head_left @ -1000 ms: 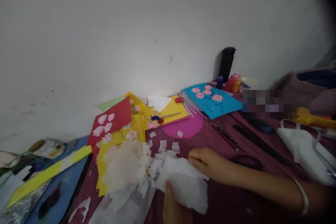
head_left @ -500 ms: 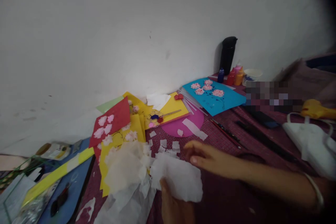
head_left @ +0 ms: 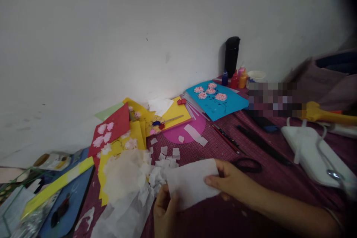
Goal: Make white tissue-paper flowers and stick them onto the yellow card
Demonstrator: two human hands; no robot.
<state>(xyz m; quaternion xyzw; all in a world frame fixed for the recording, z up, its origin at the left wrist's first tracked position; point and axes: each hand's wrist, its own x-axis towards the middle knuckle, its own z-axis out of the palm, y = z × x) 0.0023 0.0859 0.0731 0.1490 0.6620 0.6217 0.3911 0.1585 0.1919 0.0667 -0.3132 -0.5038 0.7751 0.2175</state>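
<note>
A thin sheet of white paper (head_left: 193, 182) is stretched between both hands over the dark red cloth. My left hand (head_left: 165, 206) pinches its lower left edge. My right hand (head_left: 228, 178) grips the right edge, thumb in front and fingers behind. Left of the sheet lies a heap of crumpled white paper (head_left: 125, 200). Small torn paper pieces (head_left: 175, 153) are scattered just beyond it. Scissors (head_left: 248, 164) with dark handles lie behind my right hand, partly hidden by it.
Yellow and red cards (head_left: 111, 128) with pink flowers lie at the left, a blue card (head_left: 217, 106) farther right. Paint bottles (head_left: 234, 80) and a black flask (head_left: 232, 55) stand by the wall. Brushes (head_left: 225, 137) and a white power strip (head_left: 315, 156) lie at the right.
My right hand has moved down and taken hold of the paper's right edge. The sheet now hangs between both hands. The view has shifted slightly to the right.
</note>
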